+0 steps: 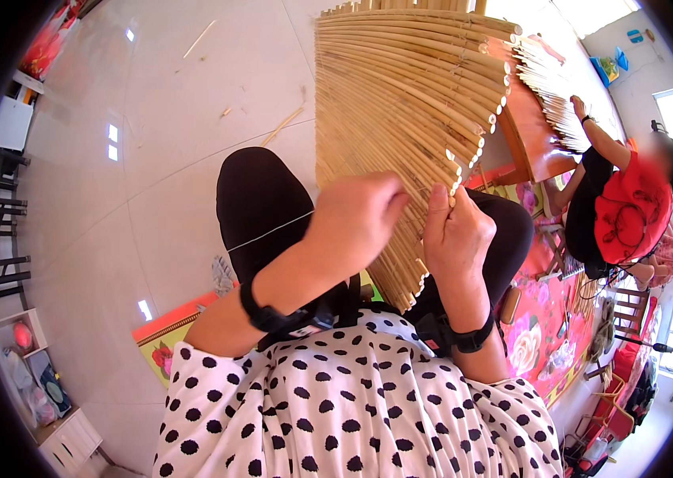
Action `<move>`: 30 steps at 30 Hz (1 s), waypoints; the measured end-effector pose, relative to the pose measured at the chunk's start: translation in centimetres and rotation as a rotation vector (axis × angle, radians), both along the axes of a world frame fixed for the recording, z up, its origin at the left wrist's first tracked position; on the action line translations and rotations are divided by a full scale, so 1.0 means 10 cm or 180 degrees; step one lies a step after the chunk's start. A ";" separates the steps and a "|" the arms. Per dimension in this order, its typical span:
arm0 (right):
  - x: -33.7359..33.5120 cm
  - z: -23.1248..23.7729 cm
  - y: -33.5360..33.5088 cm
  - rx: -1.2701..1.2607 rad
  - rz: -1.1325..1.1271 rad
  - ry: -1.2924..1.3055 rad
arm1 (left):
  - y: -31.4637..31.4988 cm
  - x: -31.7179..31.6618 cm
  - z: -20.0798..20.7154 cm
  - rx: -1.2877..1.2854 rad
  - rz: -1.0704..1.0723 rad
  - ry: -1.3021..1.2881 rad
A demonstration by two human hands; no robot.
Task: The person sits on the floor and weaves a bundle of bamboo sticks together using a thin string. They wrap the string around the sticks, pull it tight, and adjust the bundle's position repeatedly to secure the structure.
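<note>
A mat of many thin, pale yellow reed sticks [400,103], tied side by side, slopes across my lap and away from me. The cut ends of the sticks make an uneven edge on the right. At that edge my right hand [460,235] is closed, thumb up, pinching the stick ends. My left hand [360,219], slightly blurred, is held over the mat with its fingers curled. A thin white thread [269,233] runs from my left hand across my left knee; the fingertips' grip on it is partly hidden.
Loose reed pieces [281,126] lie on the shiny tiled floor [169,231]. At right, a person in a red top [631,207] works at a wooden table [524,127] with another reed mat [551,95]. A flowered red mat [536,334] covers the floor there. Black stools [2,227] stand far left.
</note>
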State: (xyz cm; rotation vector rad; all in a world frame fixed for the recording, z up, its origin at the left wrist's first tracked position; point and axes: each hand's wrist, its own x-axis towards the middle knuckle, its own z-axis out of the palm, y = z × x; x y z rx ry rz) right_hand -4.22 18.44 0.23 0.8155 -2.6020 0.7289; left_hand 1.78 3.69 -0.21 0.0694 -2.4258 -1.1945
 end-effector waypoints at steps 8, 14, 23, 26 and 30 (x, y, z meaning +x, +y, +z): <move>-0.07 -0.02 0.04 -0.0139 -0.0026 -0.0021 | -0.86 1.05 0.64 0.0614 0.1121 -0.0403; 0.00 0.00 0.00 -0.0096 -0.0019 0.0060 | -0.99 1.14 0.59 -0.0419 0.1285 -0.0485; 0.00 0.00 0.00 -0.0188 -0.0055 -0.0027 | -0.16 0.19 0.26 0.0548 0.0000 -0.0039; 0.02 0.00 0.01 -0.0249 -0.0026 -0.0022 | 0.03 0.02 -0.07 0.0267 -0.0219 -0.0419; 0.02 0.01 0.02 -0.0390 -0.0062 -0.0051 | -0.03 0.00 -0.10 0.0484 -0.0636 -0.0729</move>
